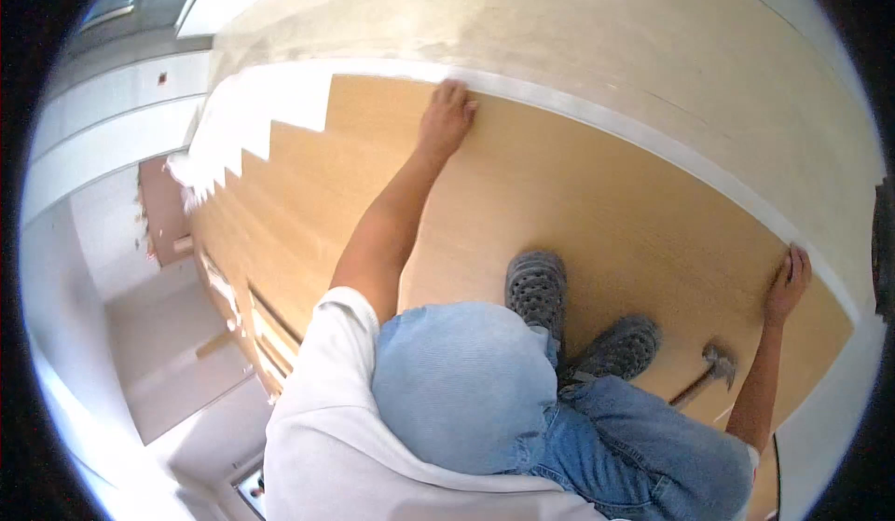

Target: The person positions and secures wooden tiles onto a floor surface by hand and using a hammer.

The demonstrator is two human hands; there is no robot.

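Note:
My left hand (447,118) reaches to the far edge of the wood-coloured floorboard (597,153), its fingers bent together over that edge. Well to the right, near the board's right end, my right hand (791,283) is closed at the same edge, fingertips on the rim. The undersides of the fingers are hidden in both hands. Just beyond the board runs a strip of white underlay (578,106). A claw hammer (716,367) lies on the laid boards between my right forearm and my feet; part of its handle is hidden by my knee.
My dark clogs (536,288) rest on the boards, with my bent denim knees behind them. At the left the board ends step down against white underlay (294,102). A pale beige surface (606,27) spans the far side. A doorway area (172,344) lies farther left.

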